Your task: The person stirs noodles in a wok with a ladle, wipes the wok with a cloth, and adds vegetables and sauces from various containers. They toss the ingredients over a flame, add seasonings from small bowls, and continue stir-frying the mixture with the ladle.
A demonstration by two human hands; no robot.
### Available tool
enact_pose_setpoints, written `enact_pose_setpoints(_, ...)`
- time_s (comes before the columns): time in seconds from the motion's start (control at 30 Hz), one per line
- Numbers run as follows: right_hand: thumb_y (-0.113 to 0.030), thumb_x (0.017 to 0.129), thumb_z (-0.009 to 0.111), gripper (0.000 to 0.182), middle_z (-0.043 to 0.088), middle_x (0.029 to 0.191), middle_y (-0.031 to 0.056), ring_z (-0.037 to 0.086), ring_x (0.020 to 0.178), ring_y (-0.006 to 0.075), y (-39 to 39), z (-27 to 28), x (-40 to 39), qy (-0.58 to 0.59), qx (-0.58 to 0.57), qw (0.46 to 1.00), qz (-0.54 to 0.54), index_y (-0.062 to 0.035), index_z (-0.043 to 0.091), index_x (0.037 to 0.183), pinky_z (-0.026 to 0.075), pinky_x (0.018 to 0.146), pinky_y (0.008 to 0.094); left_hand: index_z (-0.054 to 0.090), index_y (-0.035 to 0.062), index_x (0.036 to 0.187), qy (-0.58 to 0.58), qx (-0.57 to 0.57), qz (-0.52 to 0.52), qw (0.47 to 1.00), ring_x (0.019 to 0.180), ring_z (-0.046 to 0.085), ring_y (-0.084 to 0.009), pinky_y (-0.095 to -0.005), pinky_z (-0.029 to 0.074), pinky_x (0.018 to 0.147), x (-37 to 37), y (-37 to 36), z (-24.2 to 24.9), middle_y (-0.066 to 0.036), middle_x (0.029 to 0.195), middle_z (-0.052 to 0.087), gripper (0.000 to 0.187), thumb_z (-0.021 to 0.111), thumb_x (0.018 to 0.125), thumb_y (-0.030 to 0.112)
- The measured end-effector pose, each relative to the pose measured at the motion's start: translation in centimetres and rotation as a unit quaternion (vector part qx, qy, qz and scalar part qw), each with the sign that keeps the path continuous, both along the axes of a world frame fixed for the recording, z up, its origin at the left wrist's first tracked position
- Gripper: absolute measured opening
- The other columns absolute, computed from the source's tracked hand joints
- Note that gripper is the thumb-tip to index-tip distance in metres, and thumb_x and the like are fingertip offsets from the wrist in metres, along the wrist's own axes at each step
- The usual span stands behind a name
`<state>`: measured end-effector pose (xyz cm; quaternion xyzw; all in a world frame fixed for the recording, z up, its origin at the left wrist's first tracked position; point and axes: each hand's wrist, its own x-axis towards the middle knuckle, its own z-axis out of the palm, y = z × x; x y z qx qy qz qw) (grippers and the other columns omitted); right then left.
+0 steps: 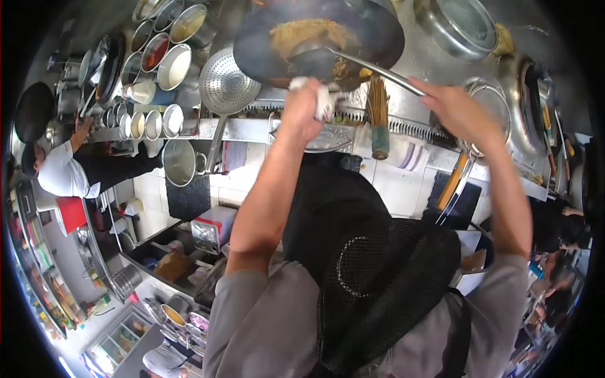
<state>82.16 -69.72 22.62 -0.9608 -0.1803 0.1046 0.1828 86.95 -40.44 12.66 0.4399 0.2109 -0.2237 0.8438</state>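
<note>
A large dark wok (384,31) sits at the top of the head view, with brown food (302,31) spread inside it. At its near rim, my left hand (302,107) is closed around a folded white cloth (324,104); the wok's edge under the cloth is hidden. My right hand (460,110) grips the metal handle of a ladle (378,72), whose dark rounded head rests in the food. Between my hands, a bamboo wok brush (379,120) stands against the stove's front edge.
Left of the wok lies a perforated strainer (230,82), beside several metal pots of sauces (173,66). A metal basin (463,25) stands at the back right. A wooden-handled tool (455,183) hangs over the right counter edge. Another person (66,170) works at the far left.
</note>
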Motion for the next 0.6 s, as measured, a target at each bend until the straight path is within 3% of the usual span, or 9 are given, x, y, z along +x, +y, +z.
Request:
enact_pose_setpoints(0.07, -0.021, 0.099, 0.051, 0.044, 0.065, 0.081, 0.0249, 0.063, 0.067, 0.0397, 2.2, -3.5, 1.3, 0.029, -0.066, 0.993, -0.098, -0.0195, 0.05, 0.143, 0.051, 0.068, 0.0466, 0.05, 0.0002, 0.117, 0.028, 0.098, -0.009, 0.995, 0.089, 0.069, -0.0266, -0.0357, 0.058, 0.064, -3.7, -0.5, -2.8, -0.017, 0.107, 0.065, 0.025, 0.052, 0.094, 0.009)
enact_pose_setpoints(0.13, -0.016, 0.096, 0.056, 0.041, 0.063, 0.073, 0.0246, 0.062, 0.062, 0.0412, 1.7, -7.4, -0.3, -0.109, -0.041, 0.989, -0.094, -0.0173, 0.056, 0.137, 0.049, 0.059, 0.0502, 0.05, 0.0008, 0.12, -0.008, 0.082, -0.025, 0.996, 0.097, 0.067, -0.0266, -0.039, 0.061, 0.071, -7.7, 1.4, -8.9, -0.017, 0.116, 0.061, 0.028, 0.052, 0.092, 0.005)
enact_pose_setpoints(0.2, -0.016, 0.096, 0.058, 0.042, 0.061, 0.071, 0.0242, 0.062, 0.063, 0.0405, 2.0, -6.2, -2.7, -0.142, 0.051, 0.983, -0.109, -0.0186, 0.056, 0.138, 0.048, 0.059, 0.0483, 0.049, 0.0008, 0.121, -0.062, 0.025, -0.029, 0.997, 0.103, 0.065, -0.0266, -0.041, 0.061, 0.079, -8.7, 2.1, -8.5, -0.017, 0.122, 0.058, 0.03, 0.052, 0.091, 0.001)
enact_pose_setpoints(0.23, -0.015, 0.095, 0.06, 0.044, 0.062, 0.072, 0.0237, 0.063, 0.064, 0.0395, 2.4, -4.7, -3.8, -0.133, 0.074, 0.98, -0.13, -0.0192, 0.055, 0.138, 0.048, 0.059, 0.0474, 0.053, 0.0, 0.116, -0.079, 0.03, 0.043, 0.995, 0.094, 0.067, -0.0265, -0.0411, 0.061, 0.075, -7.9, 0.9, -7.8, -0.017, 0.11, 0.062, 0.026, 0.054, 0.09, 0.004)
enact_pose_setpoints(0.4, -0.008, 0.093, 0.062, 0.048, 0.066, 0.085, 0.0255, 0.066, 0.072, 0.0364, 4.8, 1.7, -7.0, -0.089, 0.137, 0.967, -0.195, -0.0175, 0.054, 0.14, 0.05, 0.064, 0.0449, 0.061, 0.0027, 0.099, 0.065, -0.053, 0.01, 0.996, 0.071, 0.066, -0.0219, -0.0357, 0.052, 0.057, 3.9, -1.5, -2.5, -0.011, 0.085, 0.066, 0.012, 0.057, 0.089, 0.008)
enact_pose_setpoints(0.43, -0.009, 0.094, 0.062, 0.047, 0.066, 0.089, 0.0271, 0.066, 0.073, 0.0365, 4.7, 1.5, -7.3, -0.119, 0.139, 0.964, -0.193, -0.0161, 0.055, 0.139, 0.05, 0.065, 0.044, 0.06, 0.0019, 0.099, 0.029, 0.025, 0.013, 0.999, 0.07, 0.065, -0.0216, -0.0368, 0.051, 0.055, 3.8, -1.7, -4.5, -0.011, 0.086, 0.065, 0.012, 0.056, 0.09, 0.008)
enact_pose_setpoints(0.47, -0.009, 0.094, 0.061, 0.045, 0.066, 0.093, 0.0287, 0.067, 0.074, 0.0366, 4.6, 0.8, -7.7, -0.147, 0.141, 0.961, -0.188, -0.0147, 0.055, 0.139, 0.05, 0.065, 0.0432, 0.059, -0.0001, 0.1, 0.002, 0.004, 0.016, 1.0, 0.07, 0.065, -0.0228, -0.0388, 0.054, 0.057, 3.6, -1.8, -5.3, -0.012, 0.087, 0.064, 0.014, 0.054, 0.09, 0.008)
enact_pose_setpoints(0.57, -0.01, 0.094, 0.062, 0.043, 0.066, 0.095, 0.0295, 0.068, 0.076, 0.0361, 3.8, -2.8, -9.4, -0.082, 0.074, 0.949, -0.296, -0.012, 0.056, 0.137, 0.051, 0.067, 0.0424, 0.057, -0.0037, 0.104, 0.049, -0.009, 0.008, 0.999, 0.074, 0.065, -0.022, -0.0377, 0.054, 0.057, 4.3, -1.7, -5.2, -0.012, 0.092, 0.063, 0.017, 0.052, 0.089, 0.005)
enact_pose_setpoints(0.6, -0.011, 0.094, 0.062, 0.042, 0.066, 0.093, 0.029, 0.069, 0.076, 0.0361, 3.5, -4.2, -8.9, -0.052, 0.053, 0.942, -0.329, -0.0114, 0.057, 0.136, 0.052, 0.067, 0.0422, 0.057, -0.0058, 0.105, -0.02, 0.068, 0.008, 0.997, 0.078, 0.066, -0.0236, -0.0401, 0.056, 0.06, 4.6, -2.0, -8.4, -0.014, 0.093, 0.063, 0.019, 0.053, 0.09, 0.004)
